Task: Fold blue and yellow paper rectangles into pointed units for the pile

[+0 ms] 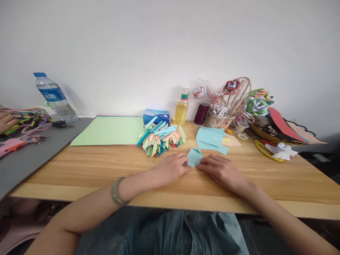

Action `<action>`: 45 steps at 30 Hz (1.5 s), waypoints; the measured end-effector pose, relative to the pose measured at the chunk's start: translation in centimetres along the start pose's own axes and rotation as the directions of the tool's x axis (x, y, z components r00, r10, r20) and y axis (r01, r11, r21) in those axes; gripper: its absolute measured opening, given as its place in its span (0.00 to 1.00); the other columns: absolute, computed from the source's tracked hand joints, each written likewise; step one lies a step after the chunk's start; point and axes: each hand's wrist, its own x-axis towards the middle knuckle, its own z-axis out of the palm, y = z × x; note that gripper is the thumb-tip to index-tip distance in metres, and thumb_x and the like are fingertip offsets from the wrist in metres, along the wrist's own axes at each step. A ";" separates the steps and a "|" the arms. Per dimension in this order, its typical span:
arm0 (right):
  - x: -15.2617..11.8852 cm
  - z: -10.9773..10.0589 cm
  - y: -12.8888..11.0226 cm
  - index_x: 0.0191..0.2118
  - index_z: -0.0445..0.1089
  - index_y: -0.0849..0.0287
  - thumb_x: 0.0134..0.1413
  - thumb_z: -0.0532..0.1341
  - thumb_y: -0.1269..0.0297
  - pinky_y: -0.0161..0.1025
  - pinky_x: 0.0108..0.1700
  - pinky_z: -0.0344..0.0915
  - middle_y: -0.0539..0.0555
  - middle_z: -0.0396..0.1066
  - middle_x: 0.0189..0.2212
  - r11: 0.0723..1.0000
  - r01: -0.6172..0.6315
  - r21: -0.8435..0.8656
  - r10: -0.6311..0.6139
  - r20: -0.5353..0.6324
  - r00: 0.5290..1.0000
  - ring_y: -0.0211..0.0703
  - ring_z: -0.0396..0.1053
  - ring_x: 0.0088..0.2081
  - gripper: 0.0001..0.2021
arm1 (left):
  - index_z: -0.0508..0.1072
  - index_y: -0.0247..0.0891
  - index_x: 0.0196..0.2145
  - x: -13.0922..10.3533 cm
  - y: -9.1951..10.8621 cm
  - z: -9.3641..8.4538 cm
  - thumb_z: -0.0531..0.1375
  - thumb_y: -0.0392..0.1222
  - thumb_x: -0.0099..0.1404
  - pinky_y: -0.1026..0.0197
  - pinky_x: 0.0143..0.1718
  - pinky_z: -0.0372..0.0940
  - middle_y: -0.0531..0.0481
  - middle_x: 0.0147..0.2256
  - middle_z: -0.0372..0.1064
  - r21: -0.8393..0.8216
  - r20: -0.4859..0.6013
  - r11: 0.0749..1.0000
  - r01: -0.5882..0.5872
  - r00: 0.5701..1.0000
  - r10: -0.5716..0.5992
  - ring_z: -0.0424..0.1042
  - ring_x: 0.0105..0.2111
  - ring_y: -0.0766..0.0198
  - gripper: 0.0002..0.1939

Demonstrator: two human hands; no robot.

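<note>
A small light-blue piece of paper, partly folded at its top, lies on the wooden table between my hands. My left hand is closed at its left edge, thumb and fingers pinching the paper. At the lower right edge, my right hand is closed on the paper with bent fingers; its thumb is mostly hidden. Just behind lies a stack of light-blue paper sheets. Up and left of my left hand sits a pile of folded paper strips in blue, green and peach.
Behind stand a blue box, a bottle of yellow liquid, a dark red thread spool and a basket with sticks and paper flowers. Green sheets lie left. A water bottle and another person's hand are far left.
</note>
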 end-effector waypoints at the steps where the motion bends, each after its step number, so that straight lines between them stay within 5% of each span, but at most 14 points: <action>1: -0.2 -0.1 0.2 0.44 0.70 0.56 0.61 0.48 0.71 0.43 0.39 0.64 0.57 0.72 0.38 1.000 -0.002 0.003 0.002 -0.003 1.000 0.45 0.67 0.39 0.15 | 0.72 0.41 0.44 0.0 0.0 0.0 0.49 0.41 0.69 0.60 0.40 0.60 0.48 0.40 0.66 0.017 -0.002 1.000 -0.012 1.000 0.012 0.64 0.43 0.59 0.13; 6: -0.6 -0.3 -0.2 0.46 0.69 0.61 0.59 0.49 0.73 0.46 0.44 0.65 0.59 0.72 0.42 0.999 0.032 0.014 -0.032 -0.042 0.999 0.48 0.67 0.44 0.15 | 0.73 0.42 0.43 -0.2 -0.5 -0.1 0.49 0.42 0.69 0.59 0.39 0.59 0.48 0.38 0.65 0.066 -0.053 0.997 -0.032 0.998 0.036 0.63 0.42 0.59 0.13; 12: 0.3 -0.9 -4.6 0.45 0.70 0.62 0.58 0.50 0.71 0.46 0.44 0.66 0.59 0.72 0.43 0.995 0.044 0.091 -0.044 -0.001 0.999 0.48 0.68 0.43 0.14 | 0.73 0.38 0.42 -0.4 -0.8 -0.7 0.52 0.36 0.67 0.58 0.40 0.60 0.47 0.36 0.66 0.132 -0.015 0.991 0.002 1.000 0.000 0.62 0.42 0.58 0.11; 19: 1.4 -0.4 -5.7 0.40 0.71 0.60 0.62 0.48 0.69 0.42 0.39 0.66 0.57 0.74 0.37 0.977 -0.132 0.168 0.133 0.002 0.991 0.46 0.70 0.39 0.14 | 0.71 0.37 0.43 -0.7 -1.1 0.4 0.51 0.34 0.67 0.58 0.42 0.59 0.49 0.40 0.69 0.091 -0.046 0.990 -0.112 0.992 0.116 0.62 0.44 0.60 0.11; 21: 1.6 -0.2 -4.6 0.36 0.71 0.59 0.61 0.49 0.67 0.40 0.36 0.65 0.56 0.74 0.33 0.935 -0.304 0.184 0.308 0.006 0.951 0.45 0.70 0.36 0.13 | 0.71 0.37 0.43 -0.7 -1.2 0.3 0.50 0.36 0.68 0.57 0.42 0.59 0.49 0.40 0.70 0.092 -0.055 0.990 -0.111 0.992 0.117 0.62 0.43 0.60 0.11; 24: 2.3 0.1 -2.7 0.36 0.70 0.60 0.57 0.55 0.63 0.39 0.34 0.63 0.56 0.74 0.35 0.810 -0.555 0.192 0.563 0.013 0.826 0.46 0.70 0.36 0.09 | 0.71 0.37 0.45 -0.6 -1.3 -0.2 0.51 0.35 0.68 0.57 0.45 0.58 0.52 0.42 0.71 0.058 -0.050 0.991 -0.123 0.991 0.126 0.62 0.43 0.61 0.12; 27: 3.2 0.6 -1.4 0.34 0.71 0.59 0.54 0.57 0.62 0.37 0.31 0.60 0.54 0.74 0.32 0.720 -0.654 0.232 0.644 0.127 0.755 0.45 0.70 0.32 0.08 | 0.71 0.37 0.46 -0.5 -1.6 -0.5 0.53 0.31 0.66 0.58 0.48 0.57 0.53 0.45 0.71 0.015 -0.031 0.990 -0.138 0.990 0.138 0.62 0.45 0.61 0.13; 31: 3.9 1.1 -0.9 0.31 0.71 0.59 0.52 0.57 0.66 0.35 0.29 0.58 0.52 0.74 0.28 0.673 -0.682 0.287 0.662 0.178 0.728 0.42 0.69 0.30 0.06 | 0.72 0.39 0.45 -0.2 -2.2 -0.2 0.51 0.30 0.66 0.57 0.47 0.58 0.54 0.46 0.71 0.007 -0.039 0.989 -0.150 0.988 0.150 0.62 0.46 0.60 0.15; 36: 3.3 1.6 -1.4 0.31 0.70 0.59 0.53 0.55 0.70 0.35 0.30 0.59 0.52 0.73 0.28 0.744 -0.615 0.261 0.613 0.099 0.784 0.42 0.68 0.30 0.07 | 0.72 0.41 0.46 0.0 -3.0 0.2 0.51 0.27 0.63 0.52 0.50 0.57 0.54 0.48 0.69 -0.007 -0.022 0.982 -0.188 0.982 0.187 0.59 0.51 0.56 0.18; 41: 2.2 2.0 -2.0 0.35 0.71 0.60 0.58 0.52 0.72 0.37 0.33 0.61 0.56 0.71 0.31 0.914 -0.404 0.033 0.405 -0.046 0.913 0.45 0.68 0.35 0.10 | 0.72 0.42 0.46 0.1 -3.3 0.1 0.53 0.25 0.60 0.49 0.56 0.52 0.53 0.49 0.69 -0.019 -0.021 0.980 -0.200 0.980 0.199 0.57 0.55 0.55 0.20; 45: 1.9 2.1 -2.1 0.35 0.71 0.61 0.60 0.51 0.73 0.37 0.32 0.61 0.56 0.69 0.29 0.962 -0.250 -0.111 0.242 -0.078 0.967 0.45 0.66 0.35 0.11 | 0.74 0.43 0.43 0.2 -3.2 0.1 0.54 0.25 0.60 0.48 0.56 0.52 0.51 0.47 0.70 -0.005 -0.060 0.975 -0.221 0.974 0.220 0.57 0.55 0.55 0.19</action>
